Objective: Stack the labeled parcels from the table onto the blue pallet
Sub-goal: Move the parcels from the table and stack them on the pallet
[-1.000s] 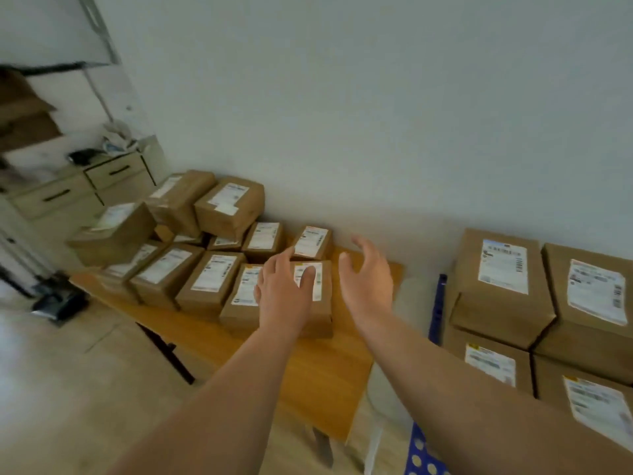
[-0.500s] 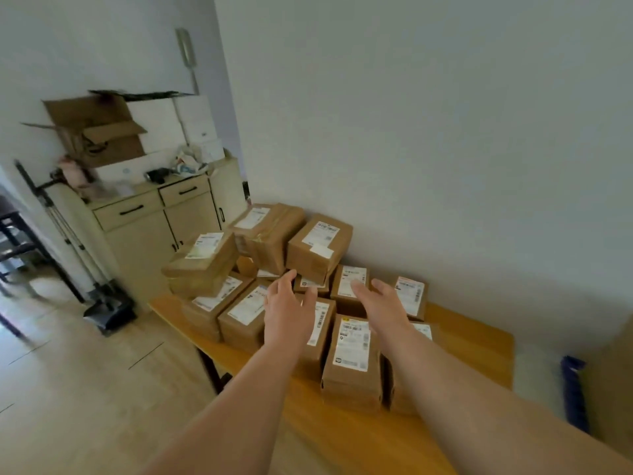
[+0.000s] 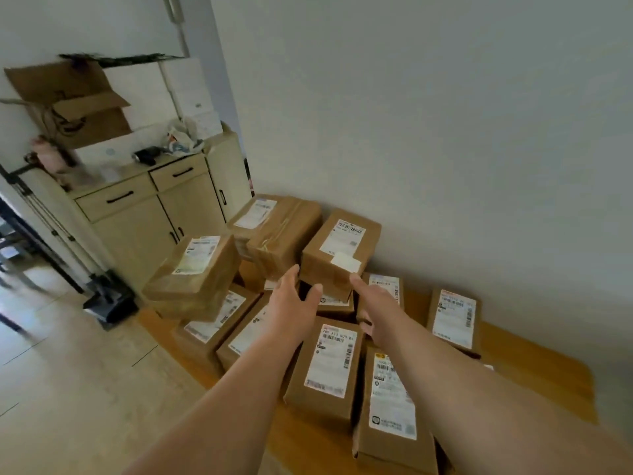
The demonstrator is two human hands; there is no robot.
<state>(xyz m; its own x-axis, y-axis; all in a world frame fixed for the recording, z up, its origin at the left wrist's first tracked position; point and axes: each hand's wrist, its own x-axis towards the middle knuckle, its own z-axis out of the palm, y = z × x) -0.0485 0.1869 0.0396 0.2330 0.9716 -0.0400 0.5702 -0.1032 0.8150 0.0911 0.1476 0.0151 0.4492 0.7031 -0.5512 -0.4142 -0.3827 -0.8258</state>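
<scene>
Your hands reach out over the parcels on the bench.

Your left hand (image 3: 297,305) and right hand (image 3: 375,303) are both spread and hold nothing, just short of the top parcel (image 3: 340,250), which sits on the far stack by the wall. More labeled parcels cover the bench (image 3: 534,371), flat near you and piled to the left. A cabinet (image 3: 154,214) stands far left.

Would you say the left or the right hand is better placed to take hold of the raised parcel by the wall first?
Right, marginally. The right hand has a fingertip at the raised parcel, under its small white sticker; the left hand hangs open just short of its lower left corner.
</scene>
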